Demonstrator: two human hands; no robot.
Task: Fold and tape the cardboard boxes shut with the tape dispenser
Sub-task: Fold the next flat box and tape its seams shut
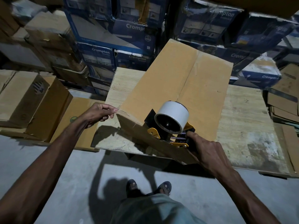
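Head view: a person stands at a low wooden table (pixel 246 130), with both bare arms reaching forward.
Cardboard box: the plain brown cardboard box (pixel 163 88) lies lengthwise on the table, its near end at the table's near edge. Its top flaps are folded down and meet in a seam running from far to near.
Tape dispenser: the tape dispenser (pixel 163 131), black and yellow, sits on the near end of the box top, right over the seam. It carries a wide white tape roll (pixel 177 111).
Right hand: the right hand (pixel 208 151) is wrapped round the dispenser's handle at the near right, with the forefinger stretched along the frame.
Left hand: the left hand (pixel 97 113) is at the box's near left corner. Its fingers are curled and the thumb and forefinger tips meet right at that corner. Whether they pinch anything cannot be told.
Far side: stacked blue Crompton cartons (pixel 100 53) stand behind the table.
Left: brown cartons (pixel 30 97) lie on the floor.
Right: flattened cardboard sheets (pixel 283 101) are piled past the table.
Near: two sandalled feet (pixel 148 186) stand on the grey concrete floor (pixel 64 168).
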